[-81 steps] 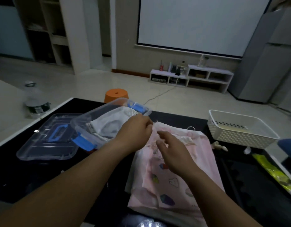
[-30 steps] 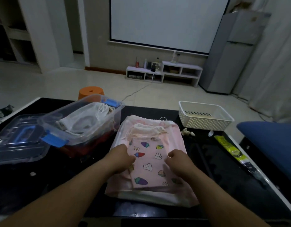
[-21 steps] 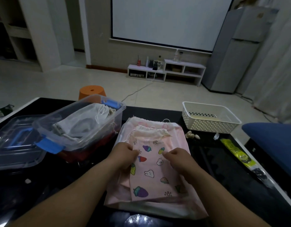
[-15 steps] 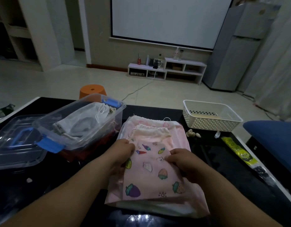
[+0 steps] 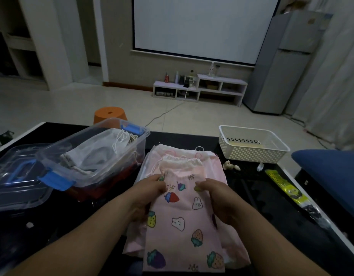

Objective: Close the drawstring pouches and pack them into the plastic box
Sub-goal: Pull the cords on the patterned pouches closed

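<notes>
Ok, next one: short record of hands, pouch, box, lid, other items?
left hand: grips left edge of pink fruit-and-rabbit-print fabric drawstring pouch
right hand: grips its right edge
pouch position: over pile of pink fabric pouches on black table
clear plastic box with blue latches: open, left of pile, holds white drawstring pouch
clear plastic lid with blue handle: off, left of box
white perforated plastic basket: far right of pile

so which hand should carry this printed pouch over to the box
Left, probably: the left hand grips the printed pouch on the side next to the plastic box; the right hand would have to reach across.
</notes>
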